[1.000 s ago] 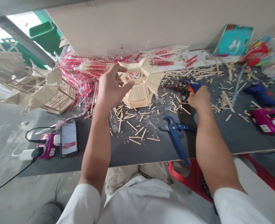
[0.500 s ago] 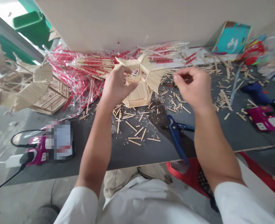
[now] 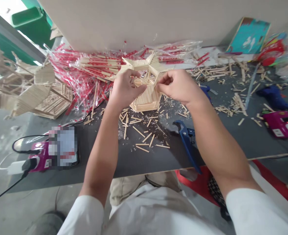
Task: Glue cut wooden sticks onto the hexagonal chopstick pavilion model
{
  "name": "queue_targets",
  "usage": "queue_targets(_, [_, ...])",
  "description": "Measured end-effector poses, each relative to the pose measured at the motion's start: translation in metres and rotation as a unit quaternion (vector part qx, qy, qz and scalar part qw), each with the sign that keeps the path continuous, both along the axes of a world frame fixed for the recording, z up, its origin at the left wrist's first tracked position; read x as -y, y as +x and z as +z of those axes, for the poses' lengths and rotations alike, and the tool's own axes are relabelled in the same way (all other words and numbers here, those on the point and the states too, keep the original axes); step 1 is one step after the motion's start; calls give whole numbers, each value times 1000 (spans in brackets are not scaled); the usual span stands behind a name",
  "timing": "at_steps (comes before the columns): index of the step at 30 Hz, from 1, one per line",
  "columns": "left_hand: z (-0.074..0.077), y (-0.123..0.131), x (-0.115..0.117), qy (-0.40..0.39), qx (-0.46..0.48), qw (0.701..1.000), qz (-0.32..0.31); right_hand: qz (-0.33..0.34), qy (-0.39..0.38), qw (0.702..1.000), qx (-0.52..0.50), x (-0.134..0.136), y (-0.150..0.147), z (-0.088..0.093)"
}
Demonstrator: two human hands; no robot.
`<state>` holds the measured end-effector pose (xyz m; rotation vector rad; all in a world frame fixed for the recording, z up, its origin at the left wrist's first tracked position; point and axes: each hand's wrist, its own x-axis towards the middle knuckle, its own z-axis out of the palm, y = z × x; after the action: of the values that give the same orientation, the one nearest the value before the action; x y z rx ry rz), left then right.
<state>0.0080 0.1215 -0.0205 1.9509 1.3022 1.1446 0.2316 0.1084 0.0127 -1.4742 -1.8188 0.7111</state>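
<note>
A small pavilion-like model built of thin wooden sticks (image 3: 147, 95) stands on the dark table, with flared slatted roof panels above a hexagonal base. My left hand (image 3: 126, 87) curls around its left side, thumb and fingers gripping near the roof. On the other side, my right hand (image 3: 179, 85) has thumb and forefinger pinched together at the right roof edge. Whatever lies between those fingertips is too small to make out. Short cut sticks (image 3: 144, 137) are strewn in front of the model. Blue-handled cutters (image 3: 188, 143) lie below my right forearm.
Red-and-clear wrapped stick bundles (image 3: 85, 70) line the wall. A larger stick structure (image 3: 33, 88) stands at left. Purple power strips (image 3: 40, 156) with cables and a phone (image 3: 68, 147) lie at left; another purple strip (image 3: 280, 124) and a blue glue gun (image 3: 272, 97) are at right.
My right hand has moved left, from beside the model to its right roof edge, fingers still pinched. My left hand keeps its place at the model. The view has shifted slightly.
</note>
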Motion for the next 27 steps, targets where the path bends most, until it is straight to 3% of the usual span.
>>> queue_targets(7, [-6,-1,-3,-11,16,1000,-7,-20,-15,999,35,-2,-8,4])
queue_targets(20, [8,5,5,-44,32,998,9,22,5,1000,17,-8,-3,-1])
queue_targets(24, [4,1,2,-44,38,998,-9,24,32,999,20,4,24,7])
queue_targets(26, [5,0,3,-42,29,999,-12,-36,62,997,35,9,52,3])
queue_targets(27, [6,0,4,-43,22,999,-10,-97,83,990,54,10,69,-3])
